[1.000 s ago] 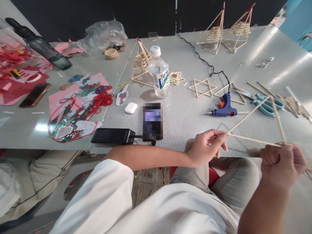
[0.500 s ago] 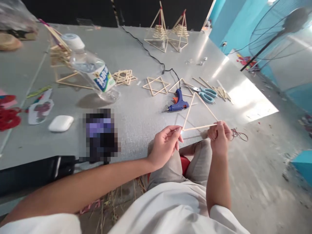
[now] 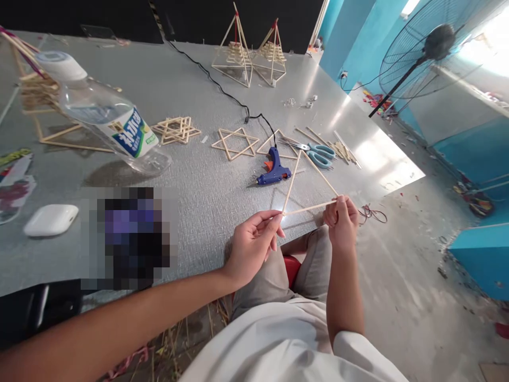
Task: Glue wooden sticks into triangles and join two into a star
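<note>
Between my hands is a triangle of thin wooden sticks (image 3: 291, 182), raised over the front edge of the table. My left hand (image 3: 254, 241) pinches its near left corner between thumb and fingertips. At the near right corner, my right hand (image 3: 341, 218) is closed on the joint, fingers curled. Just beyond the triangle lies a blue hot glue gun (image 3: 274, 168) with an orange trigger. Scissors with light blue handles (image 3: 321, 155) rest behind the triangle's far corner. A flat stick triangle (image 3: 264, 144) lies partly under the scissors and glue gun.
A stick star (image 3: 237, 143) and stacked stars (image 3: 177, 130) lie left of the glue gun. A tilted-looking water bottle (image 3: 107, 116) stands further left, near a white earbud case (image 3: 51, 220). Stick pyramids (image 3: 238, 50) stand at the back. A black cord (image 3: 222, 82) crosses the table. Loose sticks (image 3: 345, 151) lie right.
The view has swung to the right, so the table's things appear further left. Both hands keep hold of the stick triangle, with little change in its pose.
</note>
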Motion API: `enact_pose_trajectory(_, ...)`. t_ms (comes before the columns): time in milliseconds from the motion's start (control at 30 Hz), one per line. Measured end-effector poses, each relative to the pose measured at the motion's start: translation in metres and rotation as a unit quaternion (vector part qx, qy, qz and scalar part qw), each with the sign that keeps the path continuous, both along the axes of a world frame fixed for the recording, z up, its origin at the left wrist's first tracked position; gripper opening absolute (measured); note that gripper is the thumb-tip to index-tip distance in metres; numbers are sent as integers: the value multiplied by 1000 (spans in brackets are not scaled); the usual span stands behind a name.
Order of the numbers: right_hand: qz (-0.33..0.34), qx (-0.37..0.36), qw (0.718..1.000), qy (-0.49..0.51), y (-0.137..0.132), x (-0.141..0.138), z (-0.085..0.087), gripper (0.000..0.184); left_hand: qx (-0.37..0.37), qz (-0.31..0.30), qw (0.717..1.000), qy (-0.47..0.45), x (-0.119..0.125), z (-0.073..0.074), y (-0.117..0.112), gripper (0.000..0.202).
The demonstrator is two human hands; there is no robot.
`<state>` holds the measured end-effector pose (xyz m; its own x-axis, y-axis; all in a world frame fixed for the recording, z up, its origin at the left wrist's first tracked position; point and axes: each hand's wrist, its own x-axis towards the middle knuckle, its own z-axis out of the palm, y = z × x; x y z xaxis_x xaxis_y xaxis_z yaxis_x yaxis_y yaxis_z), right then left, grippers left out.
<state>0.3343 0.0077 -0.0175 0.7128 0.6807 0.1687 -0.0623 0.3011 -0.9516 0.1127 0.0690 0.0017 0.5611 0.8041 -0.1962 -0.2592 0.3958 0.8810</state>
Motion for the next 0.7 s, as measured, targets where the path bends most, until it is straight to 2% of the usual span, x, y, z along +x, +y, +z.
enact_pose_trajectory(233,11,-7,1000,9,-2,2,2,45,18,5,1000,1,2,-2,0,43)
enact_pose_trajectory(400,26,-12,999,29,-3,4,7,42,21,-11,999,27,8,-10,-3,49)
enact_pose_trajectory(467,33,-9,999,42,-4,8,8,43,59,-29,996,53,-1,-5,-7,48)
enact_pose_trajectory(500,37,-7,998,49,-4,10,9,44,103,-57,990,77,-9,3,-9,46)
enact_pose_trajectory(533,44,-5,997,55,-4,13,10,46,164,-95,976,108,-20,15,-12,43)
enact_pose_trajectory(567,53,0,997,61,-5,16,10,47,244,-157,945,154,-32,32,-13,39)
enact_pose_trajectory(600,66,3,996,65,-5,19,10,48,321,-217,897,213,-45,51,-13,35)
enact_pose_trajectory(633,78,5,994,70,-5,21,9,48,379,-244,848,280,-58,71,-10,33)
enact_pose_trajectory(700,95,13,992,82,-4,24,8,47,431,-202,753,455,-84,108,7,38)
